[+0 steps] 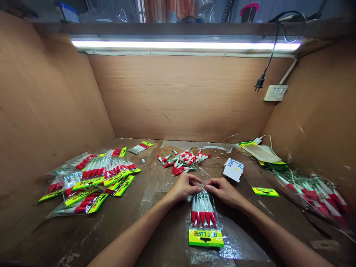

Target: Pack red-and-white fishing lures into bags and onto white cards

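Observation:
A clear plastic packet [204,218] of several red-and-white lures with a yellow-green header card lies on the bench in front of me. My left hand [183,187] and my right hand [224,191] both pinch the far open end of that packet, fingertips nearly touching. Just beyond my hands lies a loose heap of red-and-white lures [183,161].
Several filled packets [94,181] pile up at the left. A white paper slip [233,169] and a loose yellow-green card [265,191] lie at the right, with more bagged lures [314,194] farther right. Wooden walls enclose the bench; a wall socket [275,92] and hanging plug are on the back right.

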Demonstrator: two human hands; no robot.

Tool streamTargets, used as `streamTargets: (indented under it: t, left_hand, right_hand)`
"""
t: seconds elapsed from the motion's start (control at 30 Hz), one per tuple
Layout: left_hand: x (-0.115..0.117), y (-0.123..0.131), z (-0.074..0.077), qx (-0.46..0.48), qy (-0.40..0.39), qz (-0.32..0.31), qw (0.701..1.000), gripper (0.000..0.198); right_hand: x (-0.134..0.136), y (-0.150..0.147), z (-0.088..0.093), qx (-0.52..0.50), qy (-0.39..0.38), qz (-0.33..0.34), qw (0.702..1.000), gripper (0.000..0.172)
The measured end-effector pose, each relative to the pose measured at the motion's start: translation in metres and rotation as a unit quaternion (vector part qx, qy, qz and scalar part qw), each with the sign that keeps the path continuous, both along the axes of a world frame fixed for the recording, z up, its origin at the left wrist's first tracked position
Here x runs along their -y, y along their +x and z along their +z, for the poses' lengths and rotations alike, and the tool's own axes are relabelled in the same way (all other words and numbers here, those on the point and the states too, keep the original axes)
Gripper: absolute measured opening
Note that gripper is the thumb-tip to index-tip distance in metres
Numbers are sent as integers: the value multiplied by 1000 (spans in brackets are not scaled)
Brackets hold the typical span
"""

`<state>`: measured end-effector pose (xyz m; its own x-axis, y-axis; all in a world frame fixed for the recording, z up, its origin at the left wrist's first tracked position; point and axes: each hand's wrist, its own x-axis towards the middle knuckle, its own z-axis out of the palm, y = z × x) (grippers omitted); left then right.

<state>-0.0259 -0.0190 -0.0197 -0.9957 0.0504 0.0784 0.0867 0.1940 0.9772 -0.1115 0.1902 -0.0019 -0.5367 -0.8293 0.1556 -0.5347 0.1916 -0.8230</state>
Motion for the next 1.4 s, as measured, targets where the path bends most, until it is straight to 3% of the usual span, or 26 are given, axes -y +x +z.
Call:
streamTargets:
  t: [0.17,0.33,0.5,0.73,0.83,0.97,1.07,1.17,1.23,1.3,1.4]
  left_hand:
    - [-1,1,1,-9,-23,2,1000,66]
    - [5,7,7,-20,-60,-16,998,53]
    - [5,17,13,-52,-105,-38,992,71]
    - [0,34,20,-90,-223,-21,970,41]
    - [1,41,12,-129,-266,2,955,41]
    - [3,50,1,-187,-344,-7,920,45]
    - [4,64,6,-216,-444,-47,869,49]
    - [10,82,19,-212,-508,-109,828,70]
    - [17,89,28,-203,-515,-147,820,76]
    - [22,89,31,-198,-502,-163,826,67]
    - [20,75,28,-190,-458,-93,864,52]
  right_hand:
    - [7,-6,-5,24,42,1,999,39]
    - [4,6,-2,-87,6,-30,996,20]
    - [0,13,-1,-148,-31,-19,988,12]
    - [-9,14,11,-224,-6,23,974,17]
    - [-19,19,12,-308,28,70,948,25]
    - [-34,25,0,-462,86,91,878,37]
    - [-49,30,1,-529,153,119,827,49]
    - [-65,33,13,-542,189,161,803,61]
    - [-74,34,20,-535,200,177,801,65]
    - [-79,36,25,-519,208,177,810,67]
    - [-79,36,25,-479,197,152,842,57]
